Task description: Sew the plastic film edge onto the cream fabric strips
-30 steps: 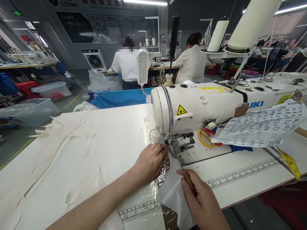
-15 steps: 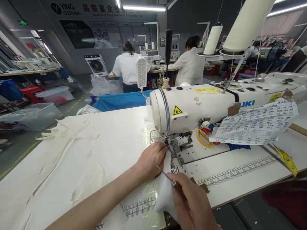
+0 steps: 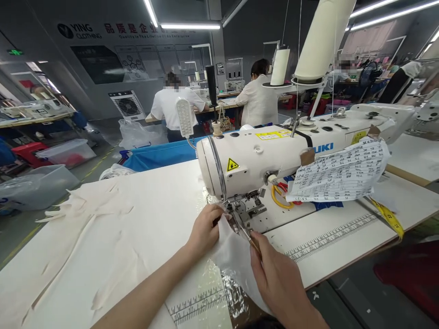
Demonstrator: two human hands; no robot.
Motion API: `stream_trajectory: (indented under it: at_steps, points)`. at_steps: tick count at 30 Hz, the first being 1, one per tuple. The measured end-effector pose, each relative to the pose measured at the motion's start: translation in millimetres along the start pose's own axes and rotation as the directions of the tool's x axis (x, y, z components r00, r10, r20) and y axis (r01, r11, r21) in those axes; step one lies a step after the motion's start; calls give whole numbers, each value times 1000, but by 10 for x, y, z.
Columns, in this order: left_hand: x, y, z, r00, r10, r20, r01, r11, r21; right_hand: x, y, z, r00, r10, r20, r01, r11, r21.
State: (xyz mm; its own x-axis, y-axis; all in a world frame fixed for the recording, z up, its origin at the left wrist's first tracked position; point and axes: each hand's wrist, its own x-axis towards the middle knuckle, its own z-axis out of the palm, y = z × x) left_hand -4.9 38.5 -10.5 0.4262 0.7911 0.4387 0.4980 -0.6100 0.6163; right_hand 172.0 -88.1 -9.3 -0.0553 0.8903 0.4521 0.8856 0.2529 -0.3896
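Note:
My left hand [image 3: 205, 230] is closed on the upper edge of a white fabric piece [image 3: 233, 253], close to the needle area of the sewing machine [image 3: 240, 160]. The cloth hangs from there over the table's front edge. In my right hand [image 3: 279, 276] is an awl [image 3: 253, 243], gripped by its handle, its metal shaft directed up and left at the presser foot. Where the awl's tip ends among the metal parts is hard to make out. Part of the fabric lies beneath my right hand.
Pale fabric pieces [image 3: 78, 219] lie on the table's left side. Right of the needle area are yellow-handled scissors [image 3: 279, 198], a handwritten paper sheet [image 3: 338, 176] and a yellow tape measure [image 3: 389, 219]. Thread cones [image 3: 318, 45] stand above the machine. Two people sit at machines beyond.
My right hand has brought the awl up from below my left hand to the presser foot. My left hand now pinches the fabric edge, and more cloth shows between the hands. The camera view has shifted.

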Motion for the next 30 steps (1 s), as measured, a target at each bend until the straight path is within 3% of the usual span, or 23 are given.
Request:
stream_trajectory:
  at_steps: [6,21,30]
  points:
    - [6,-23,-11,998,-53,19,55,996,-73,109,-11,116,1000,-10,-3,10,1000,-15]
    - [19,-25,-20,996,-82,42,85,994,-71,139,-11,140,1000,-9,-16,8,1000,-19]
    - [32,-18,-37,998,-37,58,40,998,-43,137,1,146,999,-37,2,37,999,-19]
